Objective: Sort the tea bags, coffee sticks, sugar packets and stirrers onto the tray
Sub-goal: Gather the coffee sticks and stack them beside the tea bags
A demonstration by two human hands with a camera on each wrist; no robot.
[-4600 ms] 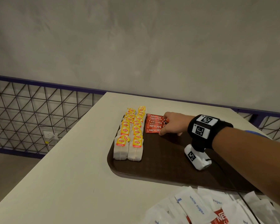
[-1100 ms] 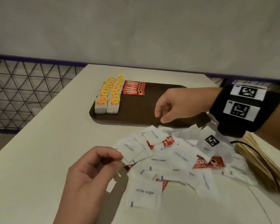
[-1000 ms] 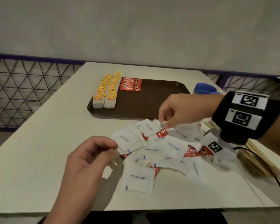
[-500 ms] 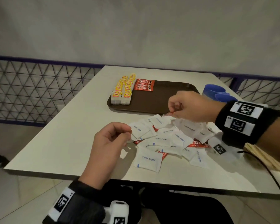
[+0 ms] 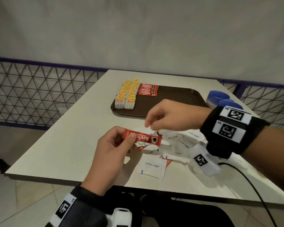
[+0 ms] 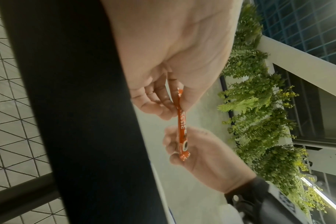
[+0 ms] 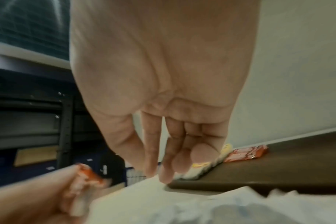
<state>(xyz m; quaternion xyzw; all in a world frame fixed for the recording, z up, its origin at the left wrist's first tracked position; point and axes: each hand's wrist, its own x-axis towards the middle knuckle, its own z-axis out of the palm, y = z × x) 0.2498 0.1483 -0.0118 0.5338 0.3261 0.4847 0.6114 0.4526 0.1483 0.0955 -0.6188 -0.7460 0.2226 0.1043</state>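
Observation:
My left hand (image 5: 130, 140) pinches one end of a red coffee stick (image 5: 143, 139) between thumb and fingers, held level above the near table; the left wrist view shows that stick (image 6: 180, 125) edge-on. My right hand (image 5: 150, 126) hovers just beyond it over a heap of white sugar packets (image 5: 180, 141), fingers hanging loosely and holding nothing (image 7: 159, 174). On the brown tray (image 5: 175, 99), two rows of yellow-tagged tea bags (image 5: 127, 95) stand at the left, with several coffee sticks (image 5: 148, 90) beside them. My right forearm covers the table where the stirrers were seen earlier.
A single sugar packet (image 5: 152, 166) lies nearest me, apart from the heap. More red coffee sticks (image 5: 168, 162) peek out from under the packets. Blue cups (image 5: 218, 97) stand right of the tray. A black cable (image 5: 252, 182) trails off my right wrist. A wire fence (image 5: 39, 95) stands behind the table at left.
A coffee stick has come out of the heap and is now pinched in my left hand, which held nothing before. My right hand has lifted slightly off the packets.

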